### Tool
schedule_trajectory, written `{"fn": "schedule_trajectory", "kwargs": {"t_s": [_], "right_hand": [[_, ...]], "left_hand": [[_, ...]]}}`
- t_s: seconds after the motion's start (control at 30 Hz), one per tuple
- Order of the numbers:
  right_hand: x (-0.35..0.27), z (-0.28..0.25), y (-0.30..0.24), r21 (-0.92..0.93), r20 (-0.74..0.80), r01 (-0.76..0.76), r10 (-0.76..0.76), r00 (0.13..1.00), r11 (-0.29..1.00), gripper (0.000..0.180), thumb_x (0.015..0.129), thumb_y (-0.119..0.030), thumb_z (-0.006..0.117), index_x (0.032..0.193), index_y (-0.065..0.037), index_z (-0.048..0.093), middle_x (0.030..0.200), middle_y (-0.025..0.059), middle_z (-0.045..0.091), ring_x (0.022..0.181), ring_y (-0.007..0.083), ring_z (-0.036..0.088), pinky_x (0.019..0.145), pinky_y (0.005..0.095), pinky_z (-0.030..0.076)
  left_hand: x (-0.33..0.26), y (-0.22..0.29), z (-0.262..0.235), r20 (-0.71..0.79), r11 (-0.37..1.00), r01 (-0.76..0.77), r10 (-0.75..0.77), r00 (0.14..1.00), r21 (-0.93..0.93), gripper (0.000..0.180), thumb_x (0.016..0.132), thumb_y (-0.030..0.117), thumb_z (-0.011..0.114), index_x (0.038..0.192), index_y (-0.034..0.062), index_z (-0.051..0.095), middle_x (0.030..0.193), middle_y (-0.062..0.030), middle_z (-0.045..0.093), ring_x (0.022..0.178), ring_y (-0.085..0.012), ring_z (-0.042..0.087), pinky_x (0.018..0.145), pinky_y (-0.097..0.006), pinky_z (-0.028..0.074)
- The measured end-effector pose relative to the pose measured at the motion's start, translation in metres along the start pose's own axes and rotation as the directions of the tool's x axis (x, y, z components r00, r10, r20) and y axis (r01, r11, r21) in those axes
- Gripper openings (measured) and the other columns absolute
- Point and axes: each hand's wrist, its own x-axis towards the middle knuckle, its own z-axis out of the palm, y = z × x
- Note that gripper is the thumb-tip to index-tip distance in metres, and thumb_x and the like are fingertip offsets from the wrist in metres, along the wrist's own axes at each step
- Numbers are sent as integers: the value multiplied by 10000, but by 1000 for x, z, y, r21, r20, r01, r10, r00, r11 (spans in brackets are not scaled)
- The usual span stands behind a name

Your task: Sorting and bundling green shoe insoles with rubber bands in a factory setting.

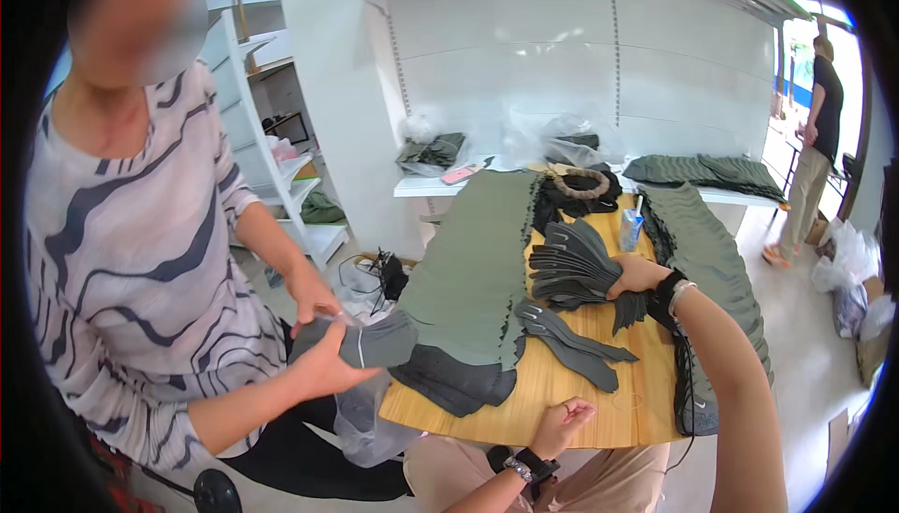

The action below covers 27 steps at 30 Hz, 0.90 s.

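My right hand [640,275] is closed round one end of a fanned bundle of dark grey socks [573,262], raised over the wooden table. Below the bundle, a few loose dark grey socks [571,349] lie on the wood. My left hand [562,425] rests at the table's near edge with its fingers curled in; whatever they hold, if anything, is hidden. A thin pale loop [626,402] lies beside it. Long overlapping rows of grey-green socks [473,260] cover the table's left side, with another row [719,265] along the right.
At my left a person holds a grey sock bundle [379,342] with a white band round it. A blue-and-white tube [631,229] and a brown ring [579,183] stand toward the table's back. Behind is a white shelf [431,185] with bagged goods; another person stands far right.
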Motion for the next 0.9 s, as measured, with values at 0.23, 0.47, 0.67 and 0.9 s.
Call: {"fn": "schedule_trajectory", "kwargs": {"t_s": [0.23,0.47,0.67,0.9], "right_hand": [[5,-9,3,31,130,-59,55,990,998,597,597,-109,763,1148,-2,559,1034,118,648,935,227,604,808,323,475],[49,-4,54,-66,296,71,-49,954,995,606,563,-93,762,1136,-41,571,976,127,663,903,244,621,778,341,485],[67,1,33,-456,154,7,72,985,890,592,516,-157,798,1062,-44,598,989,162,652,959,315,612,793,394,480],[69,-3,29,-546,0,-94,112,994,833,716,528,-339,847,1113,-45,558,1092,171,616,1037,339,578,851,417,462]], "left_hand": [[-3,-2,3,-28,994,29,-26,999,108,194,908,132,553,1009,-29,592,902,-16,619,840,-53,557,773,-202,443],[-2,-20,7,-37,1000,4,-5,999,-7,164,893,96,568,982,-39,594,874,-16,611,807,-50,553,738,-193,442],[-1,-10,5,-66,1000,-10,11,998,12,139,893,83,565,958,-38,589,837,-5,599,788,-46,543,718,-190,434],[-3,5,3,-56,1000,12,-12,998,-4,143,901,92,557,957,-34,597,828,-7,602,776,-47,543,708,-192,432]]}}
